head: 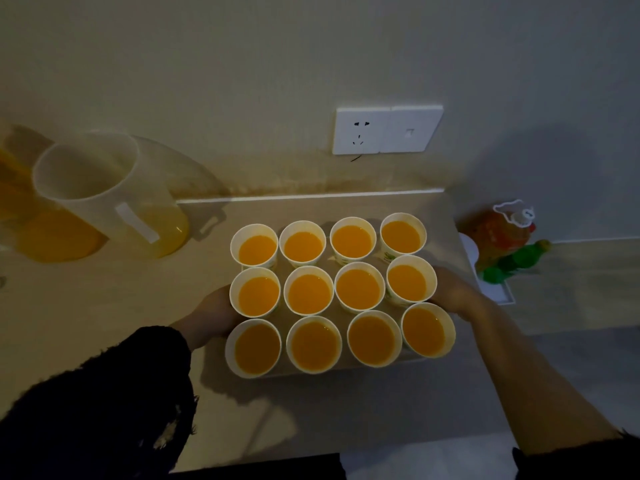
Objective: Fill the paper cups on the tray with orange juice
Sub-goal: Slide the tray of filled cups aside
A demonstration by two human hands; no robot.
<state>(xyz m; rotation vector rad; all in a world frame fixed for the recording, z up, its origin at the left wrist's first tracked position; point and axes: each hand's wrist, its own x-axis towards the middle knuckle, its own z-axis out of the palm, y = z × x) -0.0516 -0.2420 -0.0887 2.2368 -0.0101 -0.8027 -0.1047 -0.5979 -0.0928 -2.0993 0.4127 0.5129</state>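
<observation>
Currently, all twelve paper cups [309, 294] stand filled with orange juice on the tray [339, 369], over the worktop [311, 410]. The left hand [214, 317] and right hand [453, 289] sit at opposite tray edges, likely to keep it level; their fingers are hidden, so grip state cannot be told.

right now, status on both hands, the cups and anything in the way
Left hand and right hand at side edges of the tray, grip hidden by cups. All twelve paper cups hold juice. Pitcher stands left, apart from tray.
</observation>
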